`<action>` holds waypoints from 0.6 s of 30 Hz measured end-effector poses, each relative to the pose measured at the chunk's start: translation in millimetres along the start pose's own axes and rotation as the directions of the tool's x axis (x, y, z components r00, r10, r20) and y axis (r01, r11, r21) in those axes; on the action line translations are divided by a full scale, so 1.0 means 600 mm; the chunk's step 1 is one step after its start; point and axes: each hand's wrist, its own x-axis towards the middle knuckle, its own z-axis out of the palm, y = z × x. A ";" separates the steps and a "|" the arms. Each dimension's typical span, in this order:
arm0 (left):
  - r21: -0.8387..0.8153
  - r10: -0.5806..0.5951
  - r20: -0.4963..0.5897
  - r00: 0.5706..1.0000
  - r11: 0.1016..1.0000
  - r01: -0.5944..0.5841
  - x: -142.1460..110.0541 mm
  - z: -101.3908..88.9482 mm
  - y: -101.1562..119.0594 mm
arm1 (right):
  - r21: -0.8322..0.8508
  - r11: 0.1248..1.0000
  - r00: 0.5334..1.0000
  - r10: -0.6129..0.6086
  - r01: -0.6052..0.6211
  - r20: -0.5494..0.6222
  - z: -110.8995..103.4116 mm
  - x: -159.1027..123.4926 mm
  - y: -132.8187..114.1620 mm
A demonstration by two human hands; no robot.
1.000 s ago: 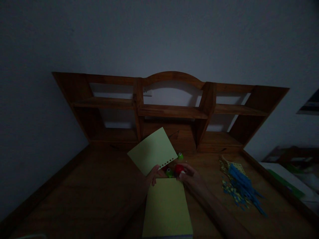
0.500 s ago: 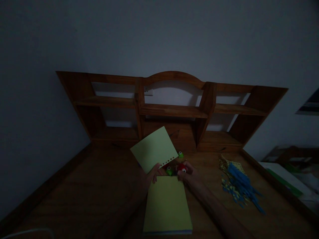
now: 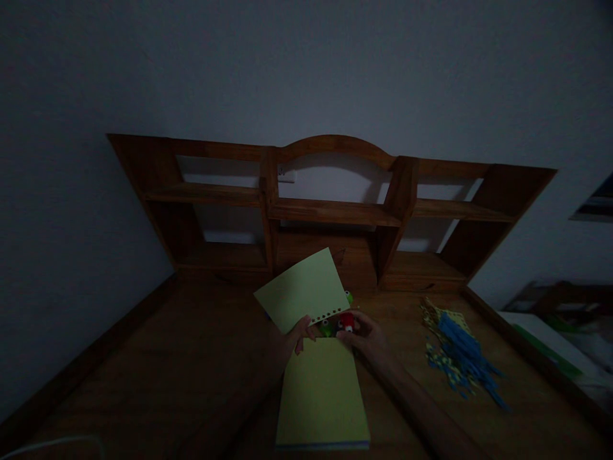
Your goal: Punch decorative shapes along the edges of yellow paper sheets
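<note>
In the head view my left hand (image 3: 299, 332) is closed on the lower edge of a pale yellow sheet of paper (image 3: 302, 289), thumb on top. A row of small holes runs along that edge, and the sheet tilts up over the desk. My right hand (image 3: 366, 335) pinches a small red object (image 3: 347, 321) with a white eye-like spot, close to the sheet's holed corner. Between my hands sits a green object (image 3: 326, 328) with a similar eye. Another green one (image 3: 348, 297) shows partly behind the sheet. Below my hands lies a thick yellow paper pad (image 3: 323, 393).
A wooden shelf unit (image 3: 335, 211) stands at the back of the desk (image 3: 191, 370). To the right lies a heap of blue and yellow strips (image 3: 462, 348). A pale cable (image 3: 62, 441) curves at the lower left. The room is dim.
The sheet and my left hand have shifted slightly right, so the sheet now covers more of the back green object. The red object has turned in my right hand.
</note>
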 end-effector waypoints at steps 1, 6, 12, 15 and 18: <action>0.006 0.007 -0.009 1.000 1.000 -0.007 0.001 0.001 -0.002 | 0.011 1.000 1.000 0.005 -0.005 -0.002 0.000 0.000 0.001; 0.022 0.016 -0.004 1.000 1.000 -0.015 0.004 0.002 -0.009 | 0.034 0.998 0.999 0.049 -0.049 -0.017 0.004 -0.003 -0.003; 0.031 0.016 0.010 1.000 0.999 -0.016 0.002 0.003 -0.012 | 0.033 0.999 0.999 0.037 -0.038 0.007 0.000 -0.002 0.000; 0.040 0.028 0.038 0.999 0.999 -0.030 0.005 0.003 -0.016 | 0.035 0.998 0.999 0.046 -0.046 0.004 -0.002 -0.002 0.003; 0.079 0.047 0.057 0.997 0.996 -0.051 0.009 0.001 -0.022 | 0.058 0.997 0.999 0.050 -0.049 -0.014 -0.003 -0.002 0.006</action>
